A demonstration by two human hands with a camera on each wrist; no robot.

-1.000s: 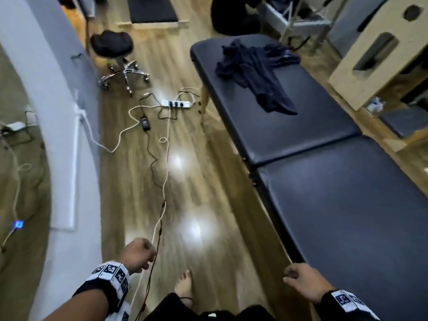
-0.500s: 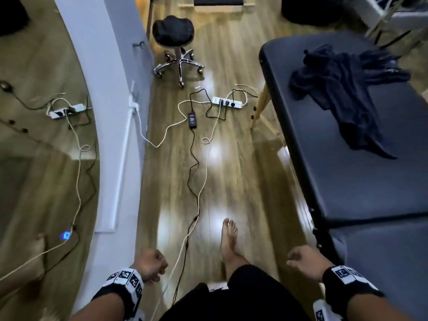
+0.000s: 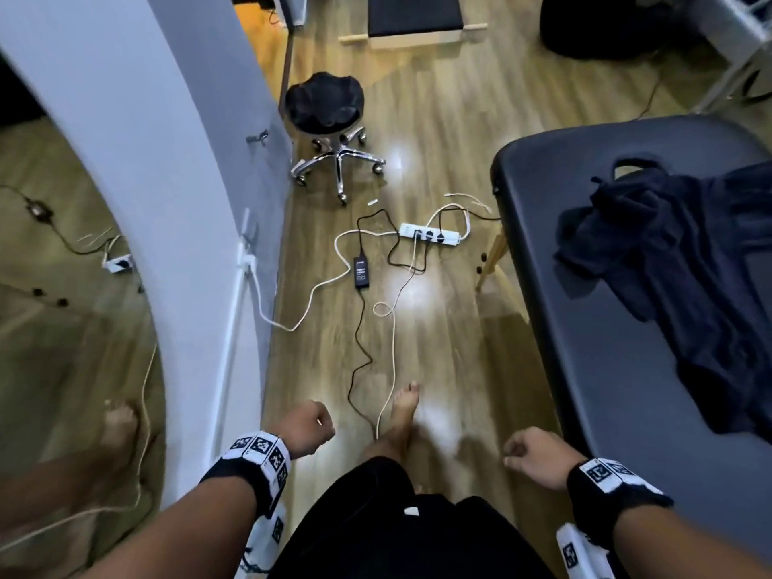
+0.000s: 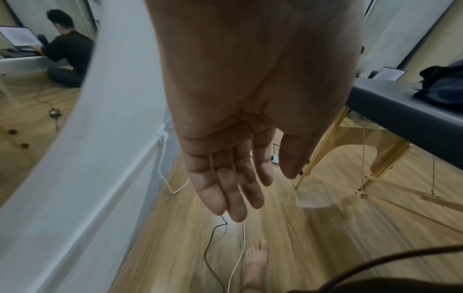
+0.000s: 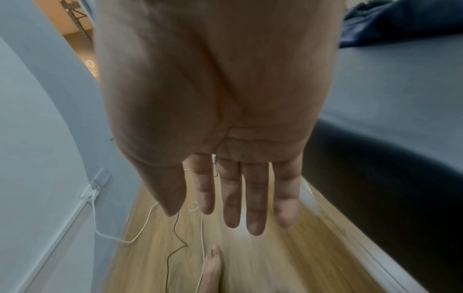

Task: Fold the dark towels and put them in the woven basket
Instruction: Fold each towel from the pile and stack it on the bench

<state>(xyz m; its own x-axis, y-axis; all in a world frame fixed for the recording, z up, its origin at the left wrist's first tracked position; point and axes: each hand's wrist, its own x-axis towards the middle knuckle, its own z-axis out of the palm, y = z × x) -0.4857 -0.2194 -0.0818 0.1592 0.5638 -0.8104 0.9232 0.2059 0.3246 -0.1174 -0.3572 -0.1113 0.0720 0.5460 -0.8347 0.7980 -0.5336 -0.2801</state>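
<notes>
A heap of crumpled dark towels (image 3: 685, 286) lies on the dark padded table (image 3: 555, 194) at the right; the left wrist view catches the towels (image 4: 441, 87) at its right edge, and the right wrist view shows the towels (image 5: 400, 21) at top right. No woven basket is in view. My left hand (image 3: 307, 426) hangs by my side over the floor, fingers relaxed and holding nothing (image 4: 233, 190). My right hand (image 3: 532, 453) hangs just left of the table's near edge, fingers straight and loose (image 5: 240, 208), also holding nothing. Both hands are well short of the towels.
Cables, a white power strip (image 3: 430, 236) and a black adapter (image 3: 361, 271) lie on the wood floor ahead of my bare foot (image 3: 403, 411). A black rolling stool (image 3: 326, 119) stands beyond. A grey wall (image 3: 175, 202) runs along the left. Another person sits at a laptop (image 4: 65, 51).
I have walked forward along the table; the towels have come closer and shifted to the right of the view. Both hands still swing at my sides, holding nothing.
</notes>
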